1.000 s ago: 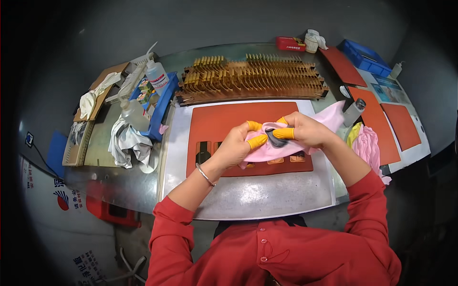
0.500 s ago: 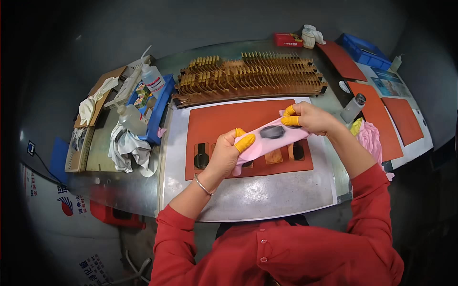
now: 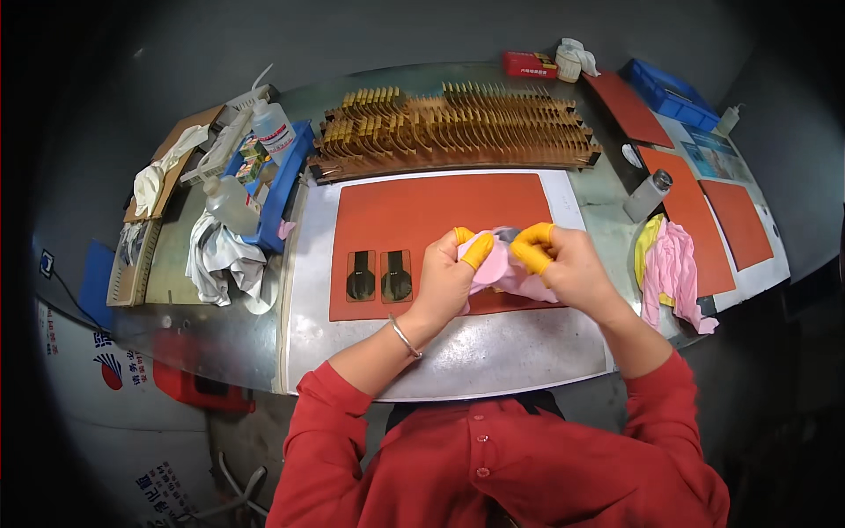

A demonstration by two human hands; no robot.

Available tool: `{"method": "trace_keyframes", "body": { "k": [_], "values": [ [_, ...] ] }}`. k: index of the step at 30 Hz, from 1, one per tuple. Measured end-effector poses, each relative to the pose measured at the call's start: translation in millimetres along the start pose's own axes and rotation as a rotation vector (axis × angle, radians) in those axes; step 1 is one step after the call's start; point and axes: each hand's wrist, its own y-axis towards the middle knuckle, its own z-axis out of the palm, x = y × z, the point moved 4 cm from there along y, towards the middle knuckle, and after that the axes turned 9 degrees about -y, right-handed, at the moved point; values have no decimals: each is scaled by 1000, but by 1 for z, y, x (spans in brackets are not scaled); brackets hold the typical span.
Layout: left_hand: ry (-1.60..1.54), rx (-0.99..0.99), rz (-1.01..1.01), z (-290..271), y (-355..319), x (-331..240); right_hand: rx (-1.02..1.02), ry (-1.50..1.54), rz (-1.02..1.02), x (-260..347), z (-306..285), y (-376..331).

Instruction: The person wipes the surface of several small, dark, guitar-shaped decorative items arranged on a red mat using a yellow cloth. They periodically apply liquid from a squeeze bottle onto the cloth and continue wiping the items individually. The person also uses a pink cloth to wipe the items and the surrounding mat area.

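Yellow finger cots cover the thumbs and forefingers of both my hands. My left hand (image 3: 444, 277) is closed on a bunched pink cloth (image 3: 497, 264). At its other side, my right hand (image 3: 576, 268) pinches the same cloth, close to a dark grey patch at its top. Whether that patch is a stain or a thing wrapped in the cloth, I cannot tell. Below lies an orange mat (image 3: 431, 211). On it, left of my hands, two small rectangular plates with black round-and-bar shapes lie side by side, a left plate (image 3: 361, 276) and a right plate (image 3: 396, 276). My hands and the cloth hide the mat's right part.
A long rack (image 3: 458, 136) of thin brownish plates stands behind the mat. To the left are a blue tray (image 3: 286, 202) with bottles and a crumpled white cloth (image 3: 220, 260). On the right stand a clear bottle (image 3: 647, 195), another pink cloth (image 3: 673, 264) and more orange mats (image 3: 687, 220).
The pink cloth was stretched flat between my hands, its dark patch facing up; now it is bunched up. My hands have come closer together, the right one lower.
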Motion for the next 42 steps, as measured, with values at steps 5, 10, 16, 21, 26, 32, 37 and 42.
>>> {"method": "trace_keyframes", "body": {
  "k": [5, 10, 16, 21, 26, 32, 37, 42],
  "values": [
    [-85, -50, -166, 7, -13, -2, 179, 317, 146, -16, 22, 3],
    [-217, -58, -172, 1, -24, 2, 253, 485, 218, -25, 19, 2],
    [777, 125, 442, 6, -20, -35, 310, 516, 281, -39, 13, -4],
    [586, 382, 134, 18, -24, 3, 415, 548, 292, -38, 18, -8],
    [389, 324, 6, 24, -31, 28, 421, 505, 282, -44, 13, -17],
    [355, 290, -48, 24, -39, 40, 384, 454, 324, -49, 9, -23],
    [553, 307, 144, 26, -32, 28, 16, -168, -153, -33, 3, -27],
    [290, 330, -27, 21, -26, 15, 29, -322, -481, -31, -7, -36]
  ]
}}
